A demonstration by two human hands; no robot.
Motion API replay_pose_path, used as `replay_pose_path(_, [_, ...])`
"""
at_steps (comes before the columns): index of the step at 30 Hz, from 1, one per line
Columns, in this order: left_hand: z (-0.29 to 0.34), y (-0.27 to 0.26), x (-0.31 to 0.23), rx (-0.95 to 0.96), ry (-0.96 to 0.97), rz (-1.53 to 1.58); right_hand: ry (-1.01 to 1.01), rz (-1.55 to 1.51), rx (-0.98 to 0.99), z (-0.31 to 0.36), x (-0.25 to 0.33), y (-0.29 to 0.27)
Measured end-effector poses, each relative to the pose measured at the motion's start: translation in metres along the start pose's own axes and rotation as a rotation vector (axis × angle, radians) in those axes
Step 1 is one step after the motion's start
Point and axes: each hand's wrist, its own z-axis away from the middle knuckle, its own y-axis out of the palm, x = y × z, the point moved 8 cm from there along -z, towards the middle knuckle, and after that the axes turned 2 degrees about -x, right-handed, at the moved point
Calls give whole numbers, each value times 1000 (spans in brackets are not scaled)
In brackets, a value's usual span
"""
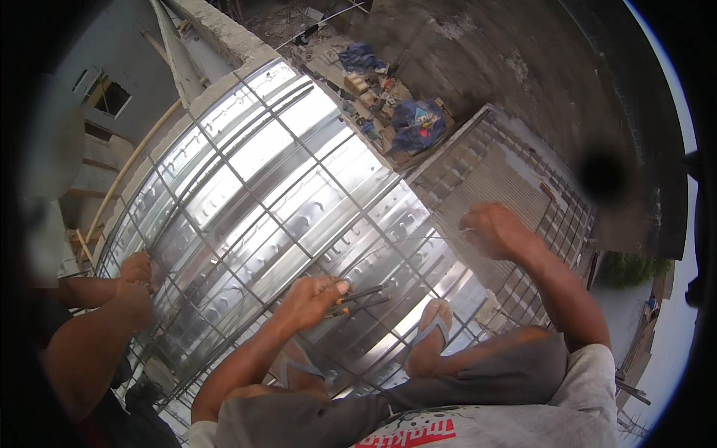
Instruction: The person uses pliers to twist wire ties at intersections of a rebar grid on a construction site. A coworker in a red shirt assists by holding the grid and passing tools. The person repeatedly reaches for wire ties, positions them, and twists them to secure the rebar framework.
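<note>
Decking [299, 187] of shiny corrugated metal fills most of the view, spread across a rooftop with a grid of thin steel bars [246, 187] lying on top of it. A second, duller ribbed sheet [485, 179] lies just beyond it on the right, also under bars. Past the far edge, a bare concrete floor [523, 67] holds a blue bundle [417, 123] and scattered boxes. The person squats on the decking, with the right foot in a flip-flop [429, 336] planted on the metal between the arms. Another person's hands [136, 280] rest on the bars at the left edge. The left hand [314, 299] is clenched around the handles of dark pliers [358, 299], whose nose points right, low over the bars near the sandalled foot. The right hand [497, 230] is closed in a pinch on a thin wire [418, 239] that runs leftward across the sheet.
</note>
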Motion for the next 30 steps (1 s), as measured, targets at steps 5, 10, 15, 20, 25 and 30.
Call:
replay_pose_path(5, [0,-8,-56,78,-72,-238,-258,-639,-5,-17,105,28])
replay_pose_path(10, [-15,-13,-91,-134,221,-381,-166,-700,145,-24,100,46])
replay_pose_path(15, [-23,-39,-49,-438,197,-631,149,-767,-76,-36,14,67])
replay_pose_path(20, [-10,-39,-1,-659,85,-663,268,-738,-342,-62,-54,69])
replay_pose_path(25, [28,-40,29,-673,83,-700,-100,-233,-506,-98,-17,33])
replay_pose_path(30, [97,-69,71,-891,-114,-608,-278,-63,-401,-139,17,32])
